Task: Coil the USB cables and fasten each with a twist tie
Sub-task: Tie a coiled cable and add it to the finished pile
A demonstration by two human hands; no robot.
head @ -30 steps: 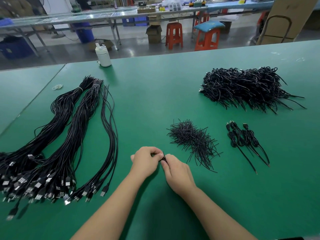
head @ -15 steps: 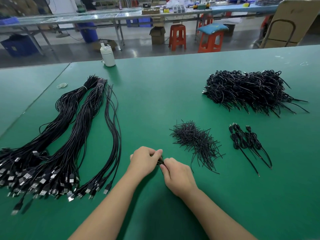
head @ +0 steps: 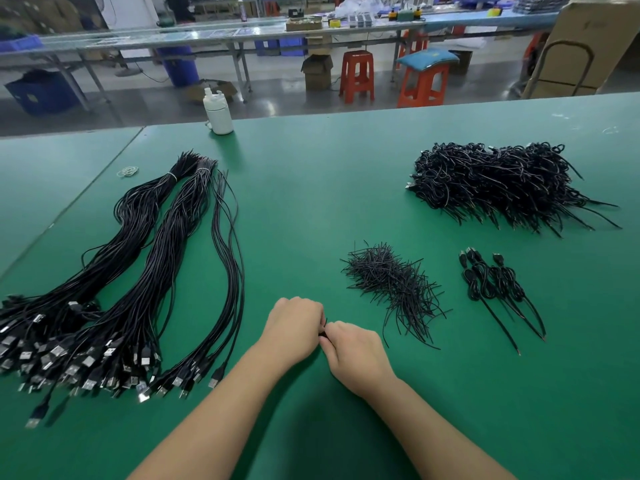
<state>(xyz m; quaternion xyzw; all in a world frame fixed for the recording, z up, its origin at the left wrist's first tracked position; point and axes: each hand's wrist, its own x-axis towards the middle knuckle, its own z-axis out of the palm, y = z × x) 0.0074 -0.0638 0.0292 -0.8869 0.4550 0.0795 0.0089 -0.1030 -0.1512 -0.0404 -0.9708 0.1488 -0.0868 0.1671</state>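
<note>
My left hand (head: 294, 329) and my right hand (head: 353, 351) meet at the near middle of the green table (head: 311, 188). Between their fingertips they pinch a small black coiled cable (head: 322, 332), almost wholly hidden; only a bit of black shows. Long uncoiled black USB cables (head: 145, 271) lie in bundles at the left, plugs toward me. A loose heap of black twist ties (head: 391, 285) sits right of my hands. Three coiled, tied cables (head: 491, 282) lie further right. A big pile of coiled cables (head: 498, 181) is at the far right.
A white bottle (head: 219, 112) stands at the table's far edge. A rubber band (head: 127, 172) lies at the far left near a table seam. Beyond the table are orange stools (head: 356, 76), a long bench and cardboard boxes (head: 585, 46).
My hands stay pressed together on the small coil; the fingers shift slightly and less of the black cable shows. The view has tilted a little.
</note>
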